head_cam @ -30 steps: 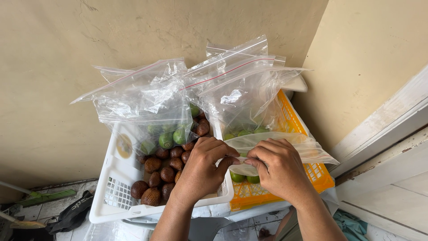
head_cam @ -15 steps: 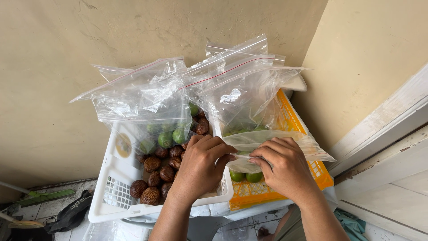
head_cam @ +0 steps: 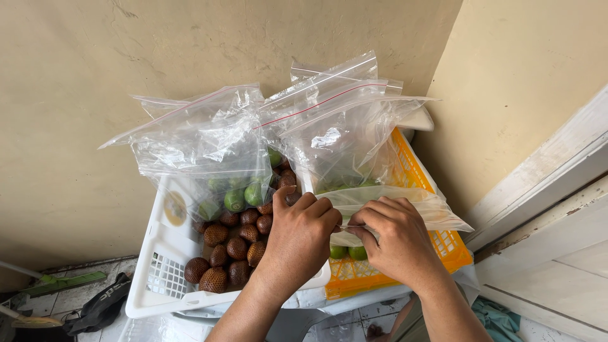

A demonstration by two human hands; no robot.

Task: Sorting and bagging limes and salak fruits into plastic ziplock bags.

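Observation:
Both my hands pinch the top edge of a clear zip bag (head_cam: 405, 202) that lies over the orange basket (head_cam: 443, 244). My left hand (head_cam: 301, 231) grips the bag's edge from the left. My right hand (head_cam: 392, 237) grips it from the right, fingertips almost meeting the left ones. Green limes (head_cam: 347, 252) show under the bag. A white basket (head_cam: 158, 278) to the left holds brown scaly snake fruits (head_cam: 228, 250) and a few green limes (head_cam: 244, 196).
Several upright clear zip bags (head_cam: 209, 136) stand behind the baskets against a beige wall. A white door frame (head_cam: 544, 190) is on the right. A broom (head_cam: 50, 285) and a black item (head_cam: 95, 310) lie on the tiled floor at lower left.
My hands have drawn closer together on the bag's edge, and the bag has shifted slightly. The baskets and standing bags have not moved.

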